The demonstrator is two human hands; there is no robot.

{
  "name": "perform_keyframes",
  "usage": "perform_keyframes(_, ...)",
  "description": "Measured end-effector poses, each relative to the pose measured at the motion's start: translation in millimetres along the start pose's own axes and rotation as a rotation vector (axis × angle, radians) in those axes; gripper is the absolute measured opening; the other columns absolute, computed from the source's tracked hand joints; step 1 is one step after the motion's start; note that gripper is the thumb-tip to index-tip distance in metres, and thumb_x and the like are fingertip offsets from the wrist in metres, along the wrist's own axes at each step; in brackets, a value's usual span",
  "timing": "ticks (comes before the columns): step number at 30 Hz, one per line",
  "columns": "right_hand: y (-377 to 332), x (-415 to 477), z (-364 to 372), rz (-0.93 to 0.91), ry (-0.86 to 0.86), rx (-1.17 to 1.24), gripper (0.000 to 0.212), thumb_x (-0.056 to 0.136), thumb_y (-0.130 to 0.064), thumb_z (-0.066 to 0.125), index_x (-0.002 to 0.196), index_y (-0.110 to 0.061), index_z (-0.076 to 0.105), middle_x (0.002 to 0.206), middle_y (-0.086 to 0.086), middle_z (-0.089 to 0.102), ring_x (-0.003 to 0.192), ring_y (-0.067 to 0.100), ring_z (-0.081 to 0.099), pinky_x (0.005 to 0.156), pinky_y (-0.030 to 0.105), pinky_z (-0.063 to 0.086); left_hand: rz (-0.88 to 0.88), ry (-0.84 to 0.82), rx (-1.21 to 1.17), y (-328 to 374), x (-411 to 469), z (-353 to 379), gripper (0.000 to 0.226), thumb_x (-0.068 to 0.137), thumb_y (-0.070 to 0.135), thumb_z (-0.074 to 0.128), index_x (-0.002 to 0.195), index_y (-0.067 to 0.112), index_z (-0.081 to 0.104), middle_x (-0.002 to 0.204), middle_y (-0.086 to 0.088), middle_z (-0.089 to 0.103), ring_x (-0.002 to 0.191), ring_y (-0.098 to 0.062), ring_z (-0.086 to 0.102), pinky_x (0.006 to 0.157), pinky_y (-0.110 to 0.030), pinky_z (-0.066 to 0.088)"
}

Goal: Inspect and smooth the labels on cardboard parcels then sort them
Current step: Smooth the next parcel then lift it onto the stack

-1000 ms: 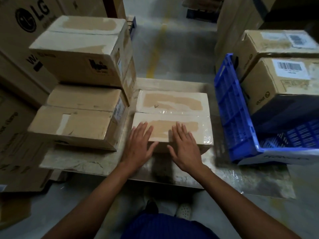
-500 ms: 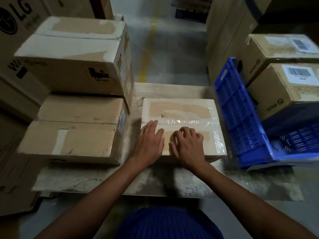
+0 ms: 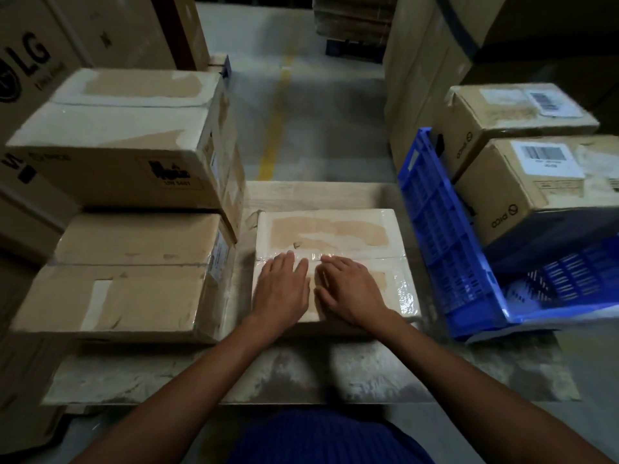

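Observation:
A flat cardboard parcel (image 3: pixel 335 229), wrapped in clear tape, lies in the middle of the low table (image 3: pixel 234 380). My left hand (image 3: pixel 281 286) rests flat on its near half, fingers straight and reaching the taped middle seam. My right hand (image 3: pixel 351 289) lies beside it on the same half, fingers stretched toward the seam. No printed label shows on this parcel's top. Two parcels with barcode labels, one (image 3: pixel 536 182) in front of the other (image 3: pixel 512 118), sit in the blue crate (image 3: pixel 445 242) at the right.
Two cardboard boxes are stacked at the left of the table, the lower box (image 3: pixel 127 283) under the upper box (image 3: pixel 124 142). Large cartons stand behind them and at the back right. A concrete aisle with a yellow line (image 3: pixel 274 122) runs beyond the table.
Both hands slid away from me across the parcel's near half, up to the middle seam. The right hand's fingers, curled half a second ago, now lie stretched out.

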State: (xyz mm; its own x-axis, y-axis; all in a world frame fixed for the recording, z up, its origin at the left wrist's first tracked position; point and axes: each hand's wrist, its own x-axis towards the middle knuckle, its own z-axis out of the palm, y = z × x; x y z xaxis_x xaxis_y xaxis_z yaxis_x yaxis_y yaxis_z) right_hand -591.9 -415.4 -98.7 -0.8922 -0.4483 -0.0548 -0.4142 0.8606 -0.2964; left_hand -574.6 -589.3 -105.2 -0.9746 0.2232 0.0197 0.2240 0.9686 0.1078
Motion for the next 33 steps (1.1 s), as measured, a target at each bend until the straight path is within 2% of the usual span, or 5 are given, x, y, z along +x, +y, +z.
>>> perform_keyframes(9,47.7,-40.2,-9.1,0.269,-0.085,-0.154,0.065,0.105,-0.047,0.023,0.161,-0.016,0.013,0.169,0.01,0.004,0.156,0.023,0.001,0.122,0.056,0.002,0.171,-0.131,-0.136,87.1,31.1,4.0,0.076,0.091,0.039,0.004,0.152,0.01,0.039,0.157,-0.011,0.039,0.148,-0.028,0.032,0.122,-0.041,0.017)
perform_keyframes(16,57.7,-29.0,-21.8,0.224,0.032,-0.175,0.042,0.096,-0.046,0.038,0.121,-0.021,0.06,0.131,0.004,0.058,0.122,0.024,0.053,0.099,0.049,0.037,0.168,-0.003,-0.198,84.6,46.1,7.7,0.045,0.096,0.029,0.03,0.115,0.011,0.067,0.117,-0.012,0.068,0.113,-0.034,0.06,0.099,-0.043,0.043)
perform_keyframes(20,74.7,-4.1,-39.5,0.202,0.06,-0.106,0.04,0.1,-0.04,0.04,0.129,-0.017,0.056,0.137,0.005,0.056,0.13,0.023,0.048,0.108,0.042,0.036,0.193,0.06,-0.215,91.0,79.2,3.2,0.042,0.1,0.024,0.039,0.135,0.008,0.057,0.146,-0.017,0.051,0.137,-0.035,0.045,0.113,-0.045,0.035)
perform_keyframes(25,100.0,2.8,-29.0,0.199,-0.094,-0.075,0.066,0.103,-0.04,0.012,0.16,-0.007,0.003,0.168,0.015,-0.002,0.156,0.026,-0.005,0.127,0.044,0.01,0.062,-0.121,-0.149,102.4,105.7,14.2,0.056,0.106,0.036,0.024,0.16,0.021,0.017,0.168,-0.003,0.005,0.155,-0.021,-0.001,0.124,-0.049,0.004)
perform_keyframes(33,88.1,15.3,-42.7,0.246,-0.067,-0.16,0.055,0.102,-0.043,0.028,0.146,-0.011,0.038,0.156,0.015,0.034,0.147,0.029,0.027,0.12,0.063,0.018,0.116,-0.176,-0.152,85.6,110.4,6.3,0.055,0.107,0.036,0.026,0.159,0.022,0.019,0.168,-0.001,0.007,0.154,-0.019,0.003,0.124,-0.044,0.008)
